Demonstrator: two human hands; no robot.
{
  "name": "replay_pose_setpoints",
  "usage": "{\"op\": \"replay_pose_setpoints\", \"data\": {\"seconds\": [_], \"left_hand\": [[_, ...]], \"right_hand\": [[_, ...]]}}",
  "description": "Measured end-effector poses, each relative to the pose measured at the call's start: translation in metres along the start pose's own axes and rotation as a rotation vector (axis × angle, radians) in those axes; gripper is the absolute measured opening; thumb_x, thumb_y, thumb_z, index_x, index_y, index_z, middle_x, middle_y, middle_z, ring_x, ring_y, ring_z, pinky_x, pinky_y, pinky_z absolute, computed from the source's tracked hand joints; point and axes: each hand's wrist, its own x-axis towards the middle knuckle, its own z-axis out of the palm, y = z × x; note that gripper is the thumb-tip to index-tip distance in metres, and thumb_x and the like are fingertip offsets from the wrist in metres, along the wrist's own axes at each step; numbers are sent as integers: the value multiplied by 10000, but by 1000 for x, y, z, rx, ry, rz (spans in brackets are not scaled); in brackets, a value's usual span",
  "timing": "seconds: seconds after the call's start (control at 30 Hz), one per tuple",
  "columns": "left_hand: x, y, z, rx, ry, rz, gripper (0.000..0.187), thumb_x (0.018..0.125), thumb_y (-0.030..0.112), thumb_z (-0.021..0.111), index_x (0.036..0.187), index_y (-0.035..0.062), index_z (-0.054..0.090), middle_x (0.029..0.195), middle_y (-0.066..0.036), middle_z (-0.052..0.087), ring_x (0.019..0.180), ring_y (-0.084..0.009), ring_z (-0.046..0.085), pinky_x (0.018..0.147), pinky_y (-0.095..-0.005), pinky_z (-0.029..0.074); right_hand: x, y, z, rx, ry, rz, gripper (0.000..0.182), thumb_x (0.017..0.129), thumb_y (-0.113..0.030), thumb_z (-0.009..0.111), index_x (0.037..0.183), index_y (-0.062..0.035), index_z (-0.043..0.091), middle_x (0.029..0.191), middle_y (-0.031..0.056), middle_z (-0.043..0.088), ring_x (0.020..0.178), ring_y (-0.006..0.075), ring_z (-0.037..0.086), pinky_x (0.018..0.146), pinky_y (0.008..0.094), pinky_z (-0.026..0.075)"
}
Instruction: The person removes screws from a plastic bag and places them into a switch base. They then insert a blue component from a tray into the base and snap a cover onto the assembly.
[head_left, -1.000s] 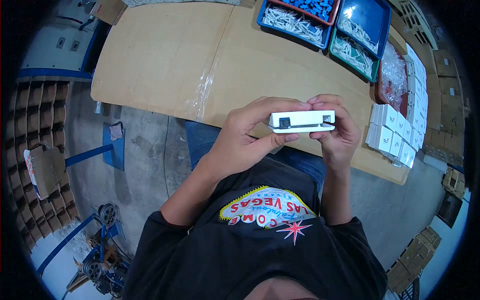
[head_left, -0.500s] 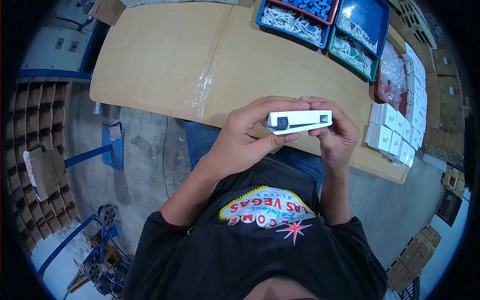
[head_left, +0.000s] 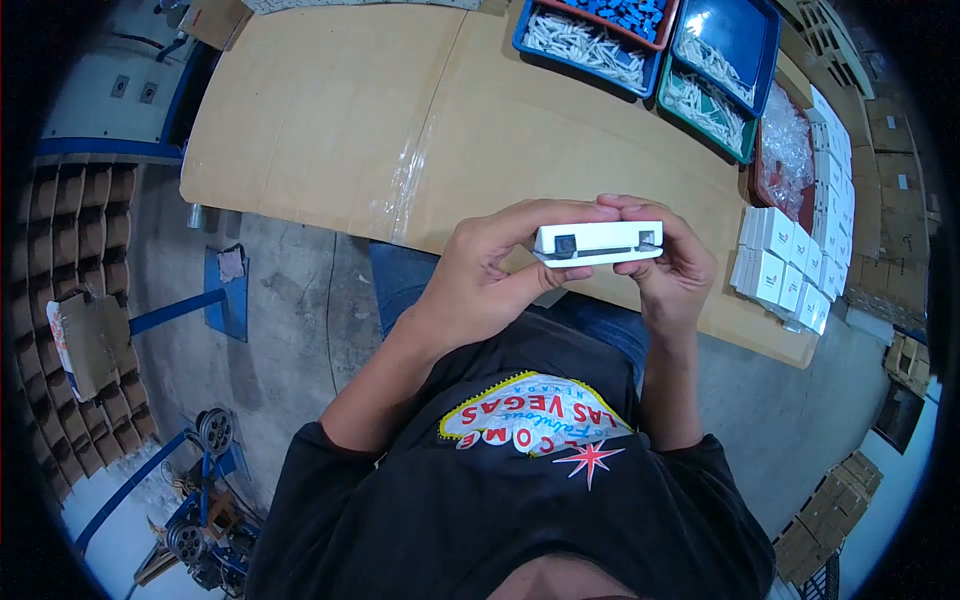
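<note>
My left hand point(head_left: 478, 268), right hand point(head_left: 680, 268) gripping white casing point(head_left: 600, 238) over near edge of counter point(head_left: 320, 120). Dark seam point(head_left: 605, 251) along casing. Blue tray point(head_left: 576, 73) at counter's far side, white boxes point(head_left: 785, 265) at its right end.

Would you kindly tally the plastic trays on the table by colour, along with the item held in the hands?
White plastic casing: 1
Blue trays: 2
Red trays: 2
Green tray: 1
Total: 6
</note>
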Motion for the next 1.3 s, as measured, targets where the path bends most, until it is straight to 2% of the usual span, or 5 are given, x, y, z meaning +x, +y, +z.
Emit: {"op": "replay_pose_setpoints", "data": {"seconds": [0.33, 0.43, 0.5, 0.9, 1.3], "left_hand": [[0, -3, -7, 66, -54, -45, 370, 900, 43, 719, 1264, -2, 673, 1247, -148, 706, 1175, -224, 658, 1026, -351, 502], [1, -9, -8, 45, -29, -15, 394, 864, -8, 730, 1253, 18, 678, 1169, -125, 729, 1071, -219, 706, 894, -335, 567], [2, -9, -10, 89, -45, -93, 345, 898, 55, 730, 1235, -2, 682, 1185, -134, 726, 1118, -207, 674, 982, -340, 514], [5, -8, -5, 28, -21, -176, 358, 927, 85, 723, 1266, -3, 650, 1208, -125, 709, 1103, -193, 667, 975, -337, 509], [6, -1, -4, 42, -37, -60, 427, 891, 91, 751, 1300, 20, 647, 1289, -133, 675, 1226, -213, 624, 1059, -359, 470]], "right_hand": [[-2, -1, -1, 15, -11, 28, 387, 801, -15, 809, 1158, 34, 666, 1181, 214, 701, 1180, 334, 656, 1014, 435, 530], [-4, 3, -3, 14, -15, 31, 379, 806, -7, 806, 1155, 40, 667, 1182, 217, 703, 1178, 332, 658, 1020, 438, 527], [-5, 6, -2, 23, 12, 75, 382, 811, 8, 798, 1166, 47, 661, 1193, 214, 698, 1188, 332, 652, 1033, 442, 518], [-5, 10, -1, 40, 63, 132, 387, 846, 2, 775, 1202, 51, 632, 1243, 211, 674, 1207, 303, 637, 1043, 410, 507], [-1, 3, 4, 137, 113, 167, 487, 842, 7, 772, 1294, 50, 599, 1291, 229, 655, 1220, 285, 632, 1039, 397, 513]]}}
